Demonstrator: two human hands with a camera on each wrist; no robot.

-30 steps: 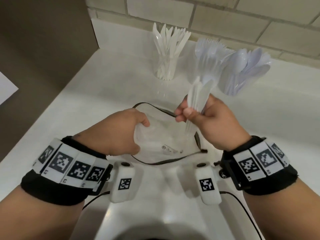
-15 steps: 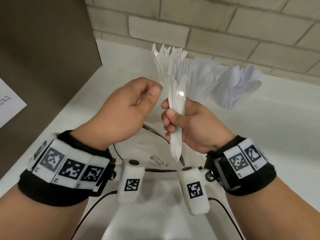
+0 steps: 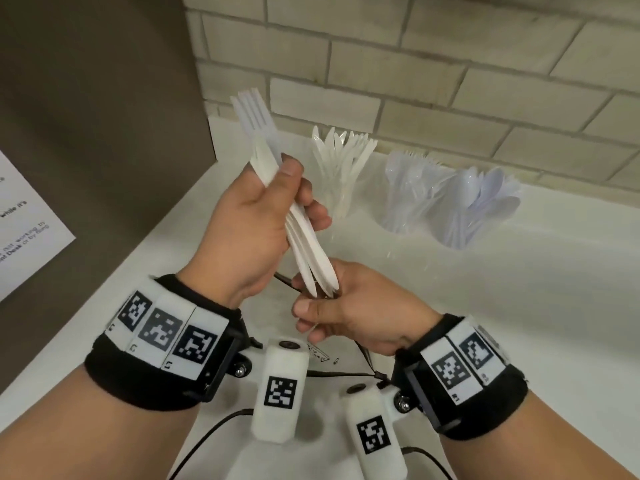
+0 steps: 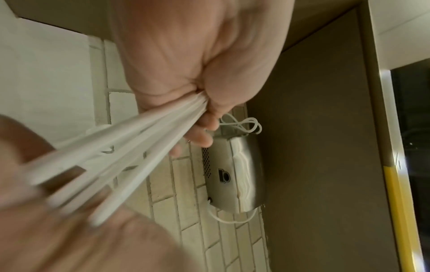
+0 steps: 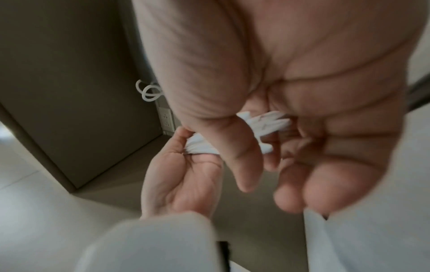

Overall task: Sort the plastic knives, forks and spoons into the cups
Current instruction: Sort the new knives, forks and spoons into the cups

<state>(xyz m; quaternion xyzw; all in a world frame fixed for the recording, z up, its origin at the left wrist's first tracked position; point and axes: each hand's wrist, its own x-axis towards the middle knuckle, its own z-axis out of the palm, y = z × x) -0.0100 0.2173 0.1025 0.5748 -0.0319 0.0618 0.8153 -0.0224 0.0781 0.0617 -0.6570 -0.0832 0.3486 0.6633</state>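
Gripping a bundle of forks [image 3: 298, 233], the left hand [image 3: 249, 230] has fingers curled tight around the handles; the right hand [image 3: 353, 310] loosely cups their lower ends. Beyond stand three full cups: knives [image 3: 341, 168], probably forks [image 3: 412, 192], spoons [image 3: 481, 202]. Sorting looks nearly finished.

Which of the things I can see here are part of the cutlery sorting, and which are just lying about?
Part of the job:
- bundle of white cutlery gripped by the left hand
- right hand at the handle ends
- cup of knives
- cup of forks
- cup of spoons

Just lying about:
- printed paper sheet
- metal wall box
- brick wall
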